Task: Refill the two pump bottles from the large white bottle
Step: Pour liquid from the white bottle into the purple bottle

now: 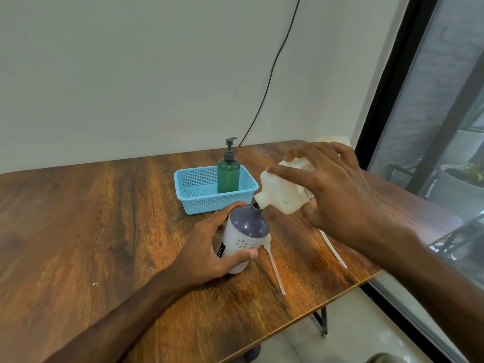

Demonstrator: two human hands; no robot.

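A brown wood-grain tabletop (78, 218) carries a light-blue perforated plastic basket (217, 204) near its far edge. Just in front stands a white plastic bottle with a purple shoulder (246, 231). A thin white pump tube (275, 271) lies beside the bottle, and a second white pump tube (334, 251) lies farther right.

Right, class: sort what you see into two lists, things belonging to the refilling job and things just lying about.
Job: large white bottle in the right hand; purple-topped bottle in the left hand; green pump bottle; loose pump tube; second tube.

Lying about: blue basket; black cable; plant pot.
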